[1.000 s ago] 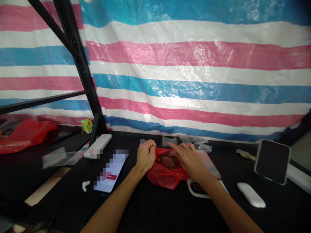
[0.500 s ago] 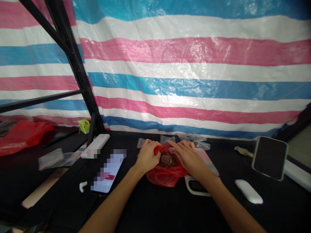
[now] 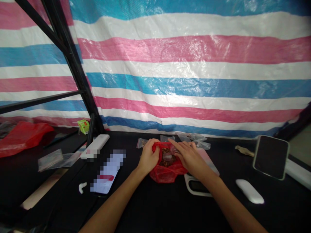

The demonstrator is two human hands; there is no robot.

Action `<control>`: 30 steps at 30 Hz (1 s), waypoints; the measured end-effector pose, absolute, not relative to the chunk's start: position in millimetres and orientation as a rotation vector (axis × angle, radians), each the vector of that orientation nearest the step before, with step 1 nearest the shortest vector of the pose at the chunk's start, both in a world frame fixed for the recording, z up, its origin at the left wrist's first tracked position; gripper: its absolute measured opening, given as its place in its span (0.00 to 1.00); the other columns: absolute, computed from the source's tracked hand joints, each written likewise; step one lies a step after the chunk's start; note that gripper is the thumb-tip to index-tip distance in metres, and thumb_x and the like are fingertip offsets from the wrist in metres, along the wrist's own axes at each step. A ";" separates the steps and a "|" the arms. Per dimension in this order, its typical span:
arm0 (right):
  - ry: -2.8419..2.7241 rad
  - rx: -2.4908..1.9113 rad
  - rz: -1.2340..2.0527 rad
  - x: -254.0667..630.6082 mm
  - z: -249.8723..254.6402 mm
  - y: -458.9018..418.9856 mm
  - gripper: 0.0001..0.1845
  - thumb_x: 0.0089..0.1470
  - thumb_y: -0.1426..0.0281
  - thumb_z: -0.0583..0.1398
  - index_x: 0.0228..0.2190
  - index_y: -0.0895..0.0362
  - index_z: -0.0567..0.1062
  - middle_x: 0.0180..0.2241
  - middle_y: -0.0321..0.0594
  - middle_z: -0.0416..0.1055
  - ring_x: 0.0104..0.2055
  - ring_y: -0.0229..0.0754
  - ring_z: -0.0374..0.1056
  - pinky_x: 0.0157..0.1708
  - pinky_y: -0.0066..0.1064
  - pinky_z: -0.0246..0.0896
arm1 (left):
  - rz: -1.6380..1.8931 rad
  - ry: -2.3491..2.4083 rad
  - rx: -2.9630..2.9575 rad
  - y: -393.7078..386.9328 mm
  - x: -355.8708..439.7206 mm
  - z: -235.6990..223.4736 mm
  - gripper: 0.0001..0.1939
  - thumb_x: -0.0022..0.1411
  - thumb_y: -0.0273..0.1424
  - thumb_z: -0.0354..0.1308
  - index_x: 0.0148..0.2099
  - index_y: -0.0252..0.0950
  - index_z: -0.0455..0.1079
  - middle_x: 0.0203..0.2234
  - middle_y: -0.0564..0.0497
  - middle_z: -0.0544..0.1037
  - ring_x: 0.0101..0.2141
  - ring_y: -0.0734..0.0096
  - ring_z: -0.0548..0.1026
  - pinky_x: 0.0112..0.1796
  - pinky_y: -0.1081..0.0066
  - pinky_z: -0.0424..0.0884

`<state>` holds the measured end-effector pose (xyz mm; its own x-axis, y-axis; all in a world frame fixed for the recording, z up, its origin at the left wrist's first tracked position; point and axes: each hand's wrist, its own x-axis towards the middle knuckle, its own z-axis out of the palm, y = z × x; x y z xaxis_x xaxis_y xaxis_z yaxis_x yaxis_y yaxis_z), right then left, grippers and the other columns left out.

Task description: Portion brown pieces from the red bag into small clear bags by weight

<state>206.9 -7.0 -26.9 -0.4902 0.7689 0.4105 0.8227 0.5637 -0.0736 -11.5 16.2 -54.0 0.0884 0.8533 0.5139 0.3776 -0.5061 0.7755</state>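
Between my hands a red plastic bag (image 3: 163, 175) stands with its mouth spread. Inside it are small brown pieces and a short, clear cup-like cylinder (image 3: 168, 157). My left hand (image 3: 149, 156) is closed on the bag's left rim, thumb toward the opening. My right hand (image 3: 190, 156) grips the right rim, its index finger stretched over the top. Under my right forearm lies a white scale (image 3: 194, 193) with a dark display, partly covered. Small clear zip bags (image 3: 142, 143) lie just behind the hands.
Left of the bag are a lit phone (image 3: 108, 174), a white earbud piece (image 3: 82, 187) and a white power bank (image 3: 96, 146). To the right are a white oblong case (image 3: 249, 191) and a dark-screened device (image 3: 270, 157). A striped tarp (image 3: 189, 69) hangs behind; a black frame post (image 3: 73, 64) rises left.
My left hand has shifted slightly right, still on the bag's rim. The bag's front has risen a little, and the cylinder inside sits slightly differently among the brown pieces.
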 end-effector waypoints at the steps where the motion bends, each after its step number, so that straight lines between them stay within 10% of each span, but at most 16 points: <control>1: -2.404 -1.309 -0.186 207.2 -28.7 -6.2 0.32 0.66 0.75 0.54 0.68 0.52 0.60 0.48 0.47 0.78 0.49 0.52 0.70 0.48 0.45 0.56 | 1.377 1.199 1.953 15.0 -11.1 -53.0 0.10 0.68 0.24 0.50 0.42 0.38 0.72 0.37 0.50 0.77 0.41 0.66 0.75 0.45 0.66 0.69; 30: -2.207 -1.398 0.269 280.3 -10.0 -1.0 0.24 0.55 0.73 0.58 0.53 0.49 0.78 0.46 0.44 0.80 0.47 0.52 0.76 0.49 0.46 0.69 | 1.132 1.287 2.210 8.6 -24.6 -41.4 0.20 0.65 0.28 0.55 0.59 0.41 0.66 0.52 0.45 0.76 0.52 0.57 0.76 0.55 0.58 0.70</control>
<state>280.3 -1.0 -10.0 -0.3404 0.8869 0.3122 0.7860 0.4507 -0.4233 -24.6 8.6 -41.4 0.2709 0.8427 0.4654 0.5687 -0.5301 0.6289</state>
